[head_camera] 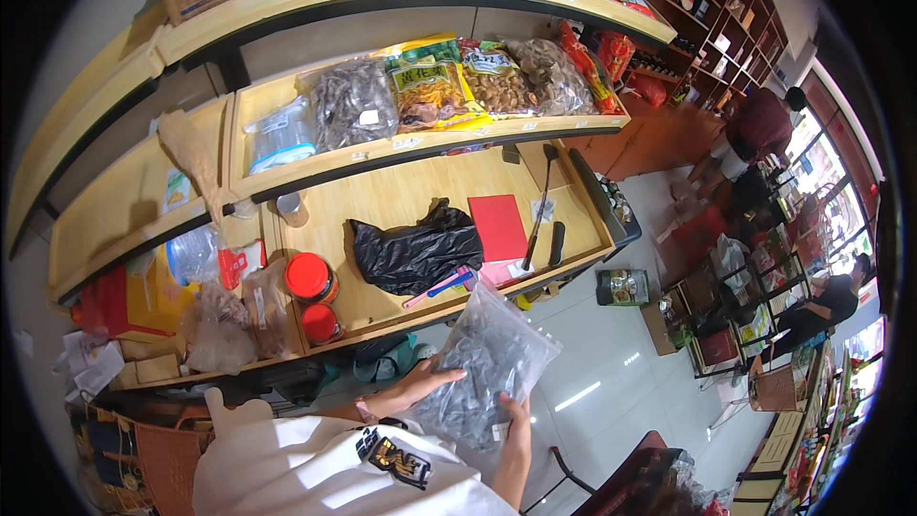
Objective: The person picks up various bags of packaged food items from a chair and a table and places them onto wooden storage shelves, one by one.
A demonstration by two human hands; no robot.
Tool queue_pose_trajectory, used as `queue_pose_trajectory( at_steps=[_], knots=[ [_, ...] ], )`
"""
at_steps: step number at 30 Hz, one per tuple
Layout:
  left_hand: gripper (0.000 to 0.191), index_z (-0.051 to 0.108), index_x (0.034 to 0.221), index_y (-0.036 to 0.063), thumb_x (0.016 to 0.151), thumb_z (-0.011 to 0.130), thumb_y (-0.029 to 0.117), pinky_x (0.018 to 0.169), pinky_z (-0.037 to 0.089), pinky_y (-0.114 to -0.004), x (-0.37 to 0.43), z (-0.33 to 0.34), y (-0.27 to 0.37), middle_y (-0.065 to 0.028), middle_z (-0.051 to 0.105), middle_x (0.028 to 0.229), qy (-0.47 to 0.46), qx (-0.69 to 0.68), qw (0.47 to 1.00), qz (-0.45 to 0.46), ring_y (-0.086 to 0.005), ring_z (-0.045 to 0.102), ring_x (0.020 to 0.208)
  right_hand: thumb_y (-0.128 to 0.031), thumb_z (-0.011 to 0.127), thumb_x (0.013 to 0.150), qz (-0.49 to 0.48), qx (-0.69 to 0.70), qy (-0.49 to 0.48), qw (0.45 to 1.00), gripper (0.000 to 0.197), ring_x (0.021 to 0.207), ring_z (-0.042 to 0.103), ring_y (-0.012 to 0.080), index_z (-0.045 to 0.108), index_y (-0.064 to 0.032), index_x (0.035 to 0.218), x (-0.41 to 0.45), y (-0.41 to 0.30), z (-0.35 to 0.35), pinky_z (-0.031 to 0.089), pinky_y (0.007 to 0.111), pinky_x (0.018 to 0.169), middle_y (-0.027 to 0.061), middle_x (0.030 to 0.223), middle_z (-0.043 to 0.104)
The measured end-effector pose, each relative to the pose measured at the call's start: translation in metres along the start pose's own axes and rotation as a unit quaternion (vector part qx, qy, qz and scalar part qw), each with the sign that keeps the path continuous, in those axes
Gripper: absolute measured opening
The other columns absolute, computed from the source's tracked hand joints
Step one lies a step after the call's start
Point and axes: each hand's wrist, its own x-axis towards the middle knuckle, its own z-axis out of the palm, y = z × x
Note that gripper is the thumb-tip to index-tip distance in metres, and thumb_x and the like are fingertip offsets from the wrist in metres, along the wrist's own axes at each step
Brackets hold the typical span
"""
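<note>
A clear plastic zip bag (476, 365) of dark dried goods, perhaps wood ear fungus, is held up in front of my body. My left hand (423, 381) grips its left side, the thumb lying over the plastic. On the lower right side my right hand (514, 430) holds it, thumb in front, close to a small white label. The bag's upper end points towards the shelf's front edge and looks flattened; whether its seal is closed I cannot tell. Just beyond it, on the wooden shelf, lie a crumpled black plastic bag (419, 247), a red booklet (497, 228) and a blue pen-like object (450, 285).
Two red-lidded jars (311, 276) stand left of the black bag, near a metal can (292, 209). Packaged dried foods (430, 86) fill the tray above. A back scratcher-like stick (541, 208) lies right. A dark red chair (630, 476) stands below right. Two people (759, 125) are farther off.
</note>
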Motion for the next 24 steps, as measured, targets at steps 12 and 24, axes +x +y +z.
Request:
queue_pose_trajectory(
  at_steps=[12, 24],
  knots=[
    [0.049, 0.044, 0.118, 0.0005, 0.078, 0.06, 0.024, 0.084, 0.039, -0.028, 0.143, -0.019, 0.112, -0.0071, 0.052, 0.108, 0.054, -0.072, 0.987, 0.135, -0.0144, 0.049, 0.097, -0.011, 0.057, 0.074, -0.024, -0.099, -0.099, 0.99, 0.065, 0.109, 0.04, 0.018, 0.028, -0.0041, 0.131, 0.186, -0.114, 0.047, 0.03, 0.027, 0.091, 0.0071, 0.119, 0.044],
    [0.051, 0.04, 0.121, 0.0001, 0.078, 0.062, 0.015, 0.088, 0.036, -0.027, 0.2, -0.032, 0.141, -0.0074, 0.051, 0.11, 0.26, -0.006, 0.923, 0.285, -0.0139, 0.047, 0.099, -0.017, 0.068, 0.07, -0.018, -0.17, -0.246, 0.954, 0.075, 0.114, 0.04, 0.0193, 0.028, -0.0026, 0.131, 0.309, -0.143, 0.08, 0.03, 0.03, 0.095, 0.0104, 0.124, 0.042]
  ],
)
